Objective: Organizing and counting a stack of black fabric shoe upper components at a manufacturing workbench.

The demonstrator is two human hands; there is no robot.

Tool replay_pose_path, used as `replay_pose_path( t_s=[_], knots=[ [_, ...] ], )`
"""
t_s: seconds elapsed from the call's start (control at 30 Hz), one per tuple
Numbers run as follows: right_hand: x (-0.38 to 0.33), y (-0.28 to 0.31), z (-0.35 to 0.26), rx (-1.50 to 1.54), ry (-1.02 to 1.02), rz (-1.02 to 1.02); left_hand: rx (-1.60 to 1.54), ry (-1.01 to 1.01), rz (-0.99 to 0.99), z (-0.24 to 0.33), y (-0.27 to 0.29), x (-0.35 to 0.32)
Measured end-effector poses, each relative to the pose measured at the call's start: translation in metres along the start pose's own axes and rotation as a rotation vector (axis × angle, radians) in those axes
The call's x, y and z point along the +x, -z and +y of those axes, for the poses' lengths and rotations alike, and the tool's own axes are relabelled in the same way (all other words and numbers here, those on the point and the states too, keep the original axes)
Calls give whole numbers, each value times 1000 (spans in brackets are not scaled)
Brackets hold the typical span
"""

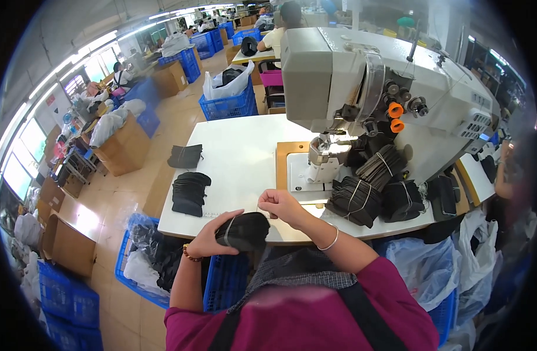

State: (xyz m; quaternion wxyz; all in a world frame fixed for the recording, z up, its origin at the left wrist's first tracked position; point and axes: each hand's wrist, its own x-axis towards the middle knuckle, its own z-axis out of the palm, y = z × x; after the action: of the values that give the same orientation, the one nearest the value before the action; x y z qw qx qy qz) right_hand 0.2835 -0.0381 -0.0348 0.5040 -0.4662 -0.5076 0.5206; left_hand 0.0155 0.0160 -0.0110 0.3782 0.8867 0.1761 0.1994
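My left hand (206, 242) grips a thick bundle of black cut fabric pieces (248, 231) at the table's front edge, with a thin pale tie across it. Just to the right and a little higher, my right hand (283, 209) is closed in a pinch, apart from the bundle; whatever its fingertips hold is too small to make out. Two stacks of similar dark pieces lie on the left of the white table: a small one (185, 156) farther off and a larger one (190, 193) nearer.
A post-bed sewing machine (324, 169) stands right of centre on the white table (239, 140). Tied dark bundles (355, 200) crowd beside its post. Blue crates (125, 257) with plastic bags sit below the table at left and right. Another crate (228, 106) stands behind it.
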Motion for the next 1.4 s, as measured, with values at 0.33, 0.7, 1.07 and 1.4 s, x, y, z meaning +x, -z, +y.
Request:
replay_pose_path(
  t_s=[0.33,0.7,1.07,1.4],
  knots=[
    [-30,-69,-10,-540,800,-244,-1135,346,504,-44,-28,-63],
    [-6,-63,-9,-261,197,-403,-1365,275,300,-44,-48,-117],
    [50,-29,14,-844,215,10,-1504,142,118,-35,-55,-135],
    [37,-24,20,-1076,615,149,-1290,320,518,3,-63,-90]
  ],
)
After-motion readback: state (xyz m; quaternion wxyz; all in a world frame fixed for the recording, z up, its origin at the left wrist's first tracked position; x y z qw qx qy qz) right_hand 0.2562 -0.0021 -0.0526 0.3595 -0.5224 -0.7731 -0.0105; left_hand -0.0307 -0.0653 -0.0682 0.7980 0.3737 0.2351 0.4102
